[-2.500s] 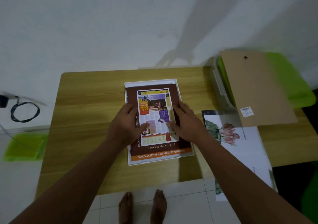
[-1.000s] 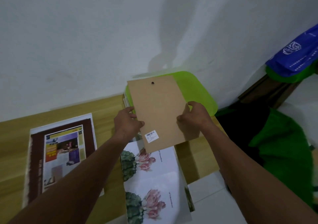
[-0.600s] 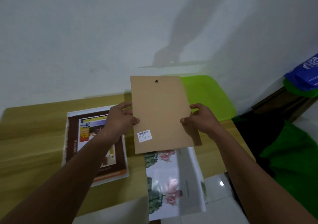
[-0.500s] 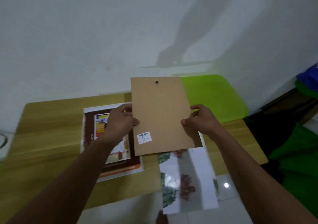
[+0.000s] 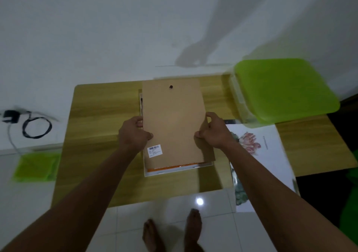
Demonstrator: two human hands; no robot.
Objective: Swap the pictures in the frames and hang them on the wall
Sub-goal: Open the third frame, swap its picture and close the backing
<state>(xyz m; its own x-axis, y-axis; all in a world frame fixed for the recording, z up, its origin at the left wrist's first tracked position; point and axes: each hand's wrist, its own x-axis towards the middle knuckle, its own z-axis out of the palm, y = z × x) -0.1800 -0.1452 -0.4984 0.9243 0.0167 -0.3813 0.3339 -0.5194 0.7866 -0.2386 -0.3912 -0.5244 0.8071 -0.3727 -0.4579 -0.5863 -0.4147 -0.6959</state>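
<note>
A brown backing board (image 5: 174,120) with a small hanger hole near its top and a barcode sticker low on the left lies over the white picture frame (image 5: 174,171) on the wooden table (image 5: 100,128). Only the frame's lower edge and an orange strip of the magazine picture show beneath it. My left hand (image 5: 132,134) grips the board's left edge and my right hand (image 5: 212,133) grips its right edge, thumbs on top. A flower picture (image 5: 251,143) lies on the table to the right, overhanging the front edge.
A clear box with a green lid (image 5: 284,89) stands at the table's back right corner. A black charger and coiled cable (image 5: 29,126) hang on the left by the wall. A green mat (image 5: 36,166) lies on the floor at left. My bare feet (image 5: 172,232) stand on white tiles.
Both hands lifted the backing board off the green-lidded box and carried it left. It now covers the frame with the magazine picture, which was open to view before.
</note>
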